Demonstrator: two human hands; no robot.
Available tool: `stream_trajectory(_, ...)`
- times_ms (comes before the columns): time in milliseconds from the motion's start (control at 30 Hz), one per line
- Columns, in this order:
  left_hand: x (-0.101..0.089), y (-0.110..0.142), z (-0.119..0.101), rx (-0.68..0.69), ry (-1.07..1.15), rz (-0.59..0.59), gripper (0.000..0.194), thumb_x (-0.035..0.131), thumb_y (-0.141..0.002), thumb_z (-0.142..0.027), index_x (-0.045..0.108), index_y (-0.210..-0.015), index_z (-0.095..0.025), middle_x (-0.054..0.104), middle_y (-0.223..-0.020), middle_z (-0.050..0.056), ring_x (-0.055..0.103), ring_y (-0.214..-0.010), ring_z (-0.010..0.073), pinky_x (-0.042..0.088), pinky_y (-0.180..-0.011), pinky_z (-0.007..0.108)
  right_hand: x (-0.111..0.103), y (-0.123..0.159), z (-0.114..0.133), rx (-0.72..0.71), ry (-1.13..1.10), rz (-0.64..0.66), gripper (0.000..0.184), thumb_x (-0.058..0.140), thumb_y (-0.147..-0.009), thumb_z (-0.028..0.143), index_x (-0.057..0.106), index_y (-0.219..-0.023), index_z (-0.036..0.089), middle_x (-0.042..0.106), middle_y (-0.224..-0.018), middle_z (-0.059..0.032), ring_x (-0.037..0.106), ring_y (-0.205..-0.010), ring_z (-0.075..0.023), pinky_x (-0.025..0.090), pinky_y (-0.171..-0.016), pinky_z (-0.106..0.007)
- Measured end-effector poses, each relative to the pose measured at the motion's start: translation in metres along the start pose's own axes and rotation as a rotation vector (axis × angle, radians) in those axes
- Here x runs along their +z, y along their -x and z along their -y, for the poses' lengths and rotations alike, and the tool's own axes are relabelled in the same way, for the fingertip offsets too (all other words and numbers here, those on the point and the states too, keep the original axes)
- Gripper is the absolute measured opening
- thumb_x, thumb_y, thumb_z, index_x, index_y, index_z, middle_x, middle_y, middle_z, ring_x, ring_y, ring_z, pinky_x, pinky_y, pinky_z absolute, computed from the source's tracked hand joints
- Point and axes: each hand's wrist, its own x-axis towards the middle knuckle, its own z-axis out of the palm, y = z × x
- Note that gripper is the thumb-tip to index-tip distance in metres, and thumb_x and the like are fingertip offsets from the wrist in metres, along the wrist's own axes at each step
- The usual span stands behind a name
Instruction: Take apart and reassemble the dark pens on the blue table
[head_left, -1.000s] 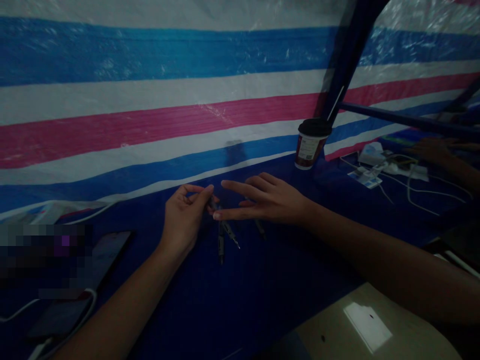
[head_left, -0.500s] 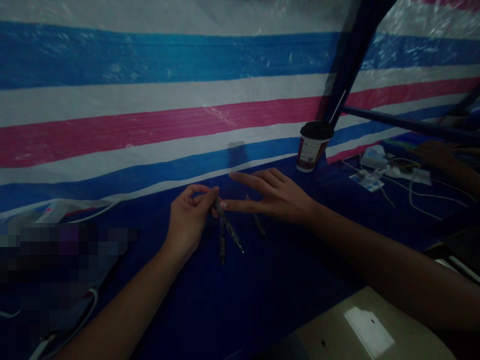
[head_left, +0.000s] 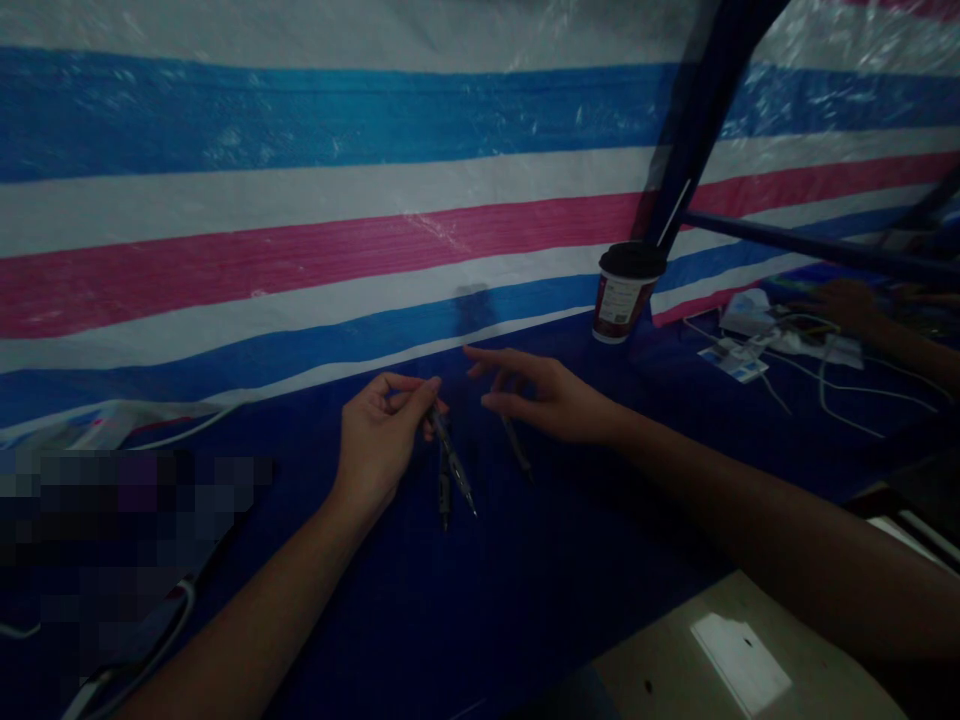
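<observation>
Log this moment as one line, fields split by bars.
left hand: pinching pen | right hand: open, index finger extended, near another pen | lidded cup: standing on blue table

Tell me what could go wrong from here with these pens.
The left grip pinches the tilted pen near its upper end, so the tip might swing into the darker pen alongside.
The right grip, open close by the third pen, could nudge it along the blue table.
</observation>
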Motion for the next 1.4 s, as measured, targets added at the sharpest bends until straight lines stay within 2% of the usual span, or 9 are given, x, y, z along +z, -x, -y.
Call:
stream_trajectory(133, -0.003, -0.002, 0.006, -0.04, -0.111, 0.036, 0.036, 0.08, -0.077, -0.039, 0.056, -0.097, -0.02, 0.065, -0.054, -0.004, 0.049, -0.034, 0.0101, 0.033, -0.034, 0.019, 0.006, -0.005, -0.005, 0.236, -0.841, 0.221, 0.087, 0.009, -0.1, 0.073, 0.062, -0.137, 0.015, 0.068, -0.132, -0.0174, 0.068, -0.098, -0.0216, 0.053, -0.082, -0.037)
stream_trajectory(300, -0.002, 0.001, 0.007, -0.038, -0.194, 0.095, 0.041, 0.078, -0.077, -0.043, 0.058, -0.103, -0.019, 0.063, -0.052, -0.005, 0.05, -0.035, 0.0105, 0.033, -0.037, 0.02, 0.005, -0.006, -0.002, 0.362, -1.163, 0.303, 0.102, 0.005, -0.091, 0.084, 0.07, -0.123, 0.012, 0.073, -0.122, -0.0182, 0.071, -0.096, -0.0232, 0.053, -0.087, -0.038)
stream_trajectory(567, -0.008, -0.003, 0.008, 0.047, -0.34, 0.177, 0.048, 0.069, -0.081, -0.048, 0.065, -0.119, -0.018, 0.075, -0.077, 0.003, 0.066, -0.061, 0.0176, 0.045, -0.055, 0.026, 0.002, -0.006, -0.003, 0.413, -1.199, 0.386, 0.107, -0.007, -0.093, 0.077, 0.071, -0.119, 0.01, 0.077, -0.113, -0.0182, 0.073, -0.086, -0.0217, 0.053, -0.085, -0.038)
stream_trajectory(667, -0.016, -0.006, 0.006, 0.132, -0.559, 0.117, 0.041, 0.066, -0.083, -0.052, 0.066, -0.107, -0.02, 0.068, -0.064, -0.001, 0.062, -0.056, 0.018, 0.041, -0.053, 0.026, 0.001, -0.005, 0.0, 0.419, -1.18, 0.386, 0.107, -0.008, -0.093, 0.077, 0.072, -0.116, 0.01, 0.077, -0.111, -0.0183, 0.074, -0.082, -0.0208, 0.053, -0.084, -0.037)
stream_trajectory(900, -0.023, -0.001, 0.012, 0.178, -1.079, 0.264, 0.029, 0.069, -0.081, -0.05, 0.065, -0.093, -0.024, 0.069, -0.065, 0.003, 0.065, -0.055, 0.0238, 0.032, -0.046, 0.027, -0.001, -0.003, 0.011, 0.458, -1.11, 0.349, 0.087, 0.011, -0.102, 0.07, 0.073, -0.113, 0.012, 0.079, -0.107, -0.0153, 0.073, -0.08, -0.0186, 0.053, -0.087, -0.035)
stream_trajectory(1033, -0.022, -0.002, 0.014, 0.168, -0.963, 0.278, 0.02, 0.068, -0.079, -0.038, 0.065, -0.094, -0.024, 0.068, -0.062, 0.001, 0.064, -0.053, 0.0217, 0.034, -0.046, 0.026, 0.0, -0.003, 0.013, 0.439, -1.092, 0.319, 0.054, 0.028, -0.109, 0.044, 0.072, -0.115, 0.012, 0.079, -0.107, -0.0126, 0.074, -0.083, -0.018, 0.053, -0.087, -0.034)
stream_trajectory(1167, -0.018, -0.004, 0.008, 0.073, -0.7, 0.233, 0.033, 0.069, -0.075, -0.034, 0.068, -0.105, -0.02, 0.065, -0.057, -0.002, 0.059, -0.048, 0.0181, 0.035, -0.045, 0.025, 0.002, -0.003, 0.012, 0.383, -1.086, 0.32, 0.042, 0.033, -0.108, 0.027, 0.071, -0.115, 0.011, 0.08, -0.105, -0.0122, 0.075, -0.082, -0.0168, 0.054, -0.086, -0.034)
stream_trajectory(1267, -0.011, -0.003, 0.002, -0.038, -0.447, 0.205, 0.04, 0.069, -0.075, -0.037, 0.07, -0.109, -0.016, 0.064, -0.056, -0.001, 0.053, -0.043, 0.0152, 0.032, -0.042, 0.024, 0.005, -0.003, 0.01, 0.324, -0.984, 0.273, 0.037, 0.04, -0.107, 0.029, 0.072, -0.111, 0.012, 0.08, -0.1, -0.0108, 0.073, -0.079, -0.0146, 0.054, -0.082, -0.031)
stream_trajectory(1400, -0.004, -0.001, -0.005, -0.155, -0.15, 0.115, 0.037, 0.069, -0.075, -0.032, 0.067, -0.108, -0.015, 0.063, -0.057, -0.001, 0.055, -0.046, 0.0144, 0.04, -0.043, 0.024, 0.005, -0.004, 0.009, 0.279, -0.717, 0.118, 0.035, 0.047, -0.105, 0.038, 0.072, -0.101, 0.014, 0.078, -0.091, -0.0075, 0.067, -0.073, -0.0117, 0.051, -0.075, -0.027)
